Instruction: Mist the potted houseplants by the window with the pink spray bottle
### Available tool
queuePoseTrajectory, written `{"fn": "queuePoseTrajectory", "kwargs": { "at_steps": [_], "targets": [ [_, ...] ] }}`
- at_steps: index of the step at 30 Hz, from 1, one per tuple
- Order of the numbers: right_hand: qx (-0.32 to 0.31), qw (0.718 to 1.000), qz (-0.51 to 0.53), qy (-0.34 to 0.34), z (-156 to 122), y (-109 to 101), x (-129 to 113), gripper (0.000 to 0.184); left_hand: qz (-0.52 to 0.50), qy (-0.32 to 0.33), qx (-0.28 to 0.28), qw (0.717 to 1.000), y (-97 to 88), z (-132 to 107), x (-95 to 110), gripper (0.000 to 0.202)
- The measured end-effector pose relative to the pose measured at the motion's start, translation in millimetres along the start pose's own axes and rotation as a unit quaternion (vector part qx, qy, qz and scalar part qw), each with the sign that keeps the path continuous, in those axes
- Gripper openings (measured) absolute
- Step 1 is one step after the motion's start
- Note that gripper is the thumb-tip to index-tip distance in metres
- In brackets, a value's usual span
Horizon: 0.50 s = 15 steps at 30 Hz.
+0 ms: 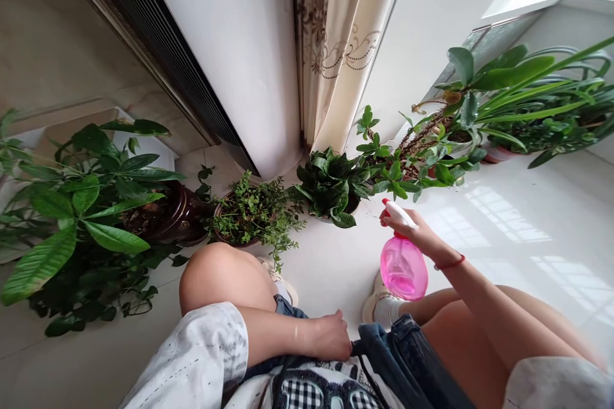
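My right hand [416, 232] is wrapped round the white trigger head of a pink spray bottle [403, 266], which hangs below the hand with its nozzle aimed at the potted plants. A red cord circles that wrist. The nearest plant to the nozzle is a dark green leafy one [330, 184] by the curtain. My left hand [330, 336] rests in my lap with its fingers curled closed against the denim shorts; I cannot make out anything in it. I am crouched, both knees up.
A small-leaved plant in a brown pot [254, 214] stands in front of my left knee. A big-leaved plant in a glossy dark pot [169, 212] fills the left. More plants [508, 108] line the right wall. A standing air conditioner [230, 45] and beige curtain [330, 32] rise behind.
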State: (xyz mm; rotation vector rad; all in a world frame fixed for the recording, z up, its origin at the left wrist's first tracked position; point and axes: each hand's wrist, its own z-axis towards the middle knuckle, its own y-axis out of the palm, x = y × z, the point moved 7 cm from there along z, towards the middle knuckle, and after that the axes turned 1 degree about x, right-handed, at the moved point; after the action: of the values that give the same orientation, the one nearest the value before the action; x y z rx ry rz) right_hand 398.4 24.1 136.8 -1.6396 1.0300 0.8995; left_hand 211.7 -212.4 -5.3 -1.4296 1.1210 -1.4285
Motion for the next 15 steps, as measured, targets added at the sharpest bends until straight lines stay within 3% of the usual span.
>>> {"fn": "queuePoseTrajectory", "kwargs": {
  "at_steps": [4,10,15],
  "targets": [
    [0.024,1.0,0.015,-0.009,12.6,-7.2,3.2,0.039,-0.001,-0.029,-0.012,0.999,8.0,-4.0,-1.8,0.014],
    [0.065,0.997,0.032,-0.011,20.0,-11.7,10.7,0.039,0.024,-0.016,-0.014,0.999,7.8,-9.2,-1.9,0.012],
    [0.052,0.998,0.04,0.004,17.5,-11.0,17.2,0.041,0.04,-0.008,-0.014,0.999,8.6,-10.3,-0.4,0.013]
  ]
}}
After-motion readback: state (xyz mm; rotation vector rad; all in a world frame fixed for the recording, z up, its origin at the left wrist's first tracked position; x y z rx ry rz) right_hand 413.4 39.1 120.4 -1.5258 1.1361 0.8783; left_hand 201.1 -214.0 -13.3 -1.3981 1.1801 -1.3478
